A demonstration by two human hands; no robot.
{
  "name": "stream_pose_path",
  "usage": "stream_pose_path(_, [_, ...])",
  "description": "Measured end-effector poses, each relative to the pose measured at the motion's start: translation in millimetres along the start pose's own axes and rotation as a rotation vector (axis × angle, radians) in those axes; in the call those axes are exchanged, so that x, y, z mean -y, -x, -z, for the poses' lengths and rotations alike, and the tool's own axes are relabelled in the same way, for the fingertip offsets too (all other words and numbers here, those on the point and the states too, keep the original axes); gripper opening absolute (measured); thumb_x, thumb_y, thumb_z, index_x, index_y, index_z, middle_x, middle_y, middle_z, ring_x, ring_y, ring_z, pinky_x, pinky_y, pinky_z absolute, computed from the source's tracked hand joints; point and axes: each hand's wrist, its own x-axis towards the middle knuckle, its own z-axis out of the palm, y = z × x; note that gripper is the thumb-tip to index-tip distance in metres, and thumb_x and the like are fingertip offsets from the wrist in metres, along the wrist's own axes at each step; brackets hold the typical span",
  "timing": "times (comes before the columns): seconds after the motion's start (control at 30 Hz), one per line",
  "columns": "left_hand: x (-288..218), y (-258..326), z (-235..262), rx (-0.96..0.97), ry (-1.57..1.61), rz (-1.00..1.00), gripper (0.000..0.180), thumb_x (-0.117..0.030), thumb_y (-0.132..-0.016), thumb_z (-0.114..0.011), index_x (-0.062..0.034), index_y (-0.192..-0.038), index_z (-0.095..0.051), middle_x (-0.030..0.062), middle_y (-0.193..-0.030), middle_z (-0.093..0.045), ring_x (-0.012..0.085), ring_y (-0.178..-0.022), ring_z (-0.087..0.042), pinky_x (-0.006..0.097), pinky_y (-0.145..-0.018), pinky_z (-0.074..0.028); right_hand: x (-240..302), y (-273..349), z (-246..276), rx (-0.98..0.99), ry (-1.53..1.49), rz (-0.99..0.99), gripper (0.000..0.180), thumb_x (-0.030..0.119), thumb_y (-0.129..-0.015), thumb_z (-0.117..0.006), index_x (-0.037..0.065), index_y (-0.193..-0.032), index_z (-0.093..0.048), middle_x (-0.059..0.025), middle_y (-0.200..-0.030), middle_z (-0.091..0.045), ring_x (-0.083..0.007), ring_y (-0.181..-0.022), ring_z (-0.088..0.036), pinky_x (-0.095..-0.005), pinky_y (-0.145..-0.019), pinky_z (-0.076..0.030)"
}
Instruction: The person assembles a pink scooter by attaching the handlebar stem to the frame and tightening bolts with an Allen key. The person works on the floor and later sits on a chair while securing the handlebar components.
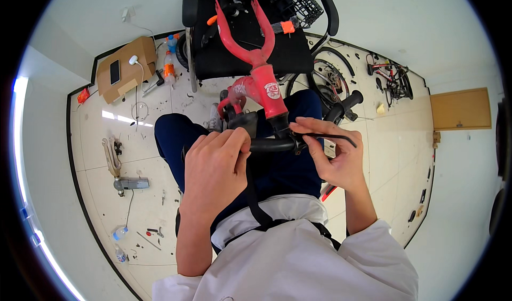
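While my L hand (216, 167) clamps the handlebar (264, 145) (prob. stiff, heavy; best held by its end), R hand (341, 159) pinches blk rod (332, 136).

Between our left hand (217, 167), which covers the near end of the black handlebar (269, 145), and our right hand (341, 154), a short bare stretch leaves room for fingers from above. Straight ahead the red fork (257, 58) blocks the middle, though a gap between its blades opens toward the black chair (293, 61). Beyond our right hand an upturned black grip (352, 101) bars the way, and a thin black rod (332, 136) crosses that palm. Leftward, past our left knee (173, 127), we could pass freely; how deep the space under the bar runs, we can't quite tell
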Motion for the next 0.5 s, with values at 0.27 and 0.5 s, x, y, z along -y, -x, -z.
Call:
stream_pose_path(0.27, [0, -1, 0, 0.006, 0.006, 0.004, 0.026, 0.002, -0.074, -0.077, -0.0087, -0.095, -0.065, 0.0015, -0.079, -0.064, 0.0277, -0.076, -0.062, 0.038, -0.073, -0.049, -12, -4, -1, -0.103, 0.419, 0.194, 0.023, 0.001, -0.070, -0.089, 0.000, -0.089, -0.075, -0.0095, -0.084, -0.074, -0.0215, -0.079, -0.066, -0.0315, -0.072, -0.053])
stream_pose_path(0.5, [0, 0, 0, 0.041, 0.003, 0.009, 0.027, 0.002, -0.074, -0.077, -0.0084, -0.094, -0.064, 0.0023, -0.079, -0.064, 0.0279, -0.076, -0.063, 0.039, -0.073, -0.049, -10, -4, 8, 0.022, 0.221, 0.101, 0.014, -0.003, -0.075, -0.083, 0.002, -0.086, -0.076, -0.0078, -0.081, -0.072, -0.0239, -0.079, -0.068, -0.0321, -0.069, -0.054])
